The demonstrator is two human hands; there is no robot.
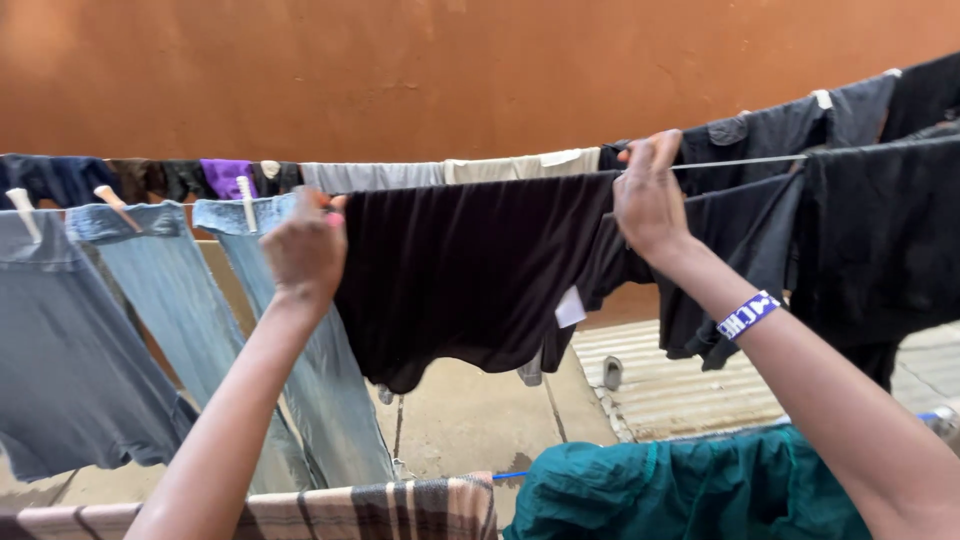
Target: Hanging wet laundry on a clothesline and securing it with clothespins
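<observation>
1. The left hand (305, 250) is raised to the clothesline (740, 161), its fingers clenched on the left top corner of a black shirt (470, 270); something small and pink shows at the fingertips, too hidden to tell what it is.
2. The right hand (650, 195) grasps the shirt's right top corner, fingers curled over the line.
3. The shirt hangs spread between both hands, draped over the line.
4. A purple wristband (748, 314) sits on the right forearm.
5. Just left of the shirt hang blue jeans (200, 320), pinned with pale pegs (246, 200).
6. To the right hang more dark clothes (880, 230).
7. Below, on a nearer line, lie a green garment (680, 495) and a plaid cloth (400, 512).
8. An orange wall (400, 70) stands behind.
</observation>
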